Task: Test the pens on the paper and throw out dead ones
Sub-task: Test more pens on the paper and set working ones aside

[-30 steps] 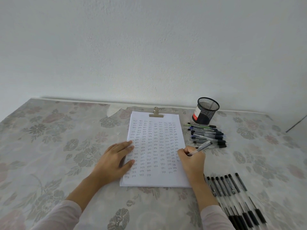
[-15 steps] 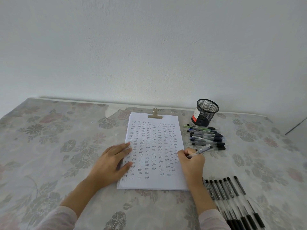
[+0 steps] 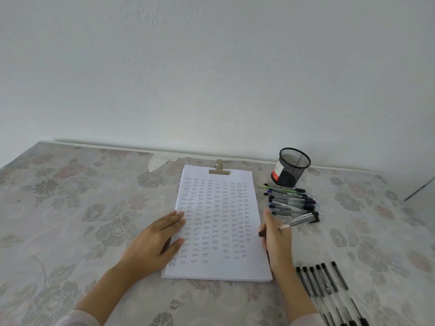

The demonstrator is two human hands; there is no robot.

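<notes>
A white paper [image 3: 219, 269] clipped at its top and covered with rows of small pen marks lies on the table. My left hand [image 3: 155, 241] rests flat on the sheet's left edge, fingers straight. My right hand [image 3: 276, 238] grips a clear pen [image 3: 294, 223] with a black grip at the sheet's right edge, its tip just above the marks. A pile of mixed pens [image 3: 292, 203] lies right of the paper. Several black capped pens [image 3: 322, 283] lie in a row at the near right.
A black mesh pen cup [image 3: 292, 167] with a red and white label stands tilted behind the pile. A brass clip [image 3: 219, 169] holds the sheet's top. The floral tablecloth [image 3: 70, 208] reaches to the white wall behind.
My right hand has drawn back to the right, off the sheet, with the pen tip lifted from the marks. My left hand stays on the paper. The camera view shifted slightly.
</notes>
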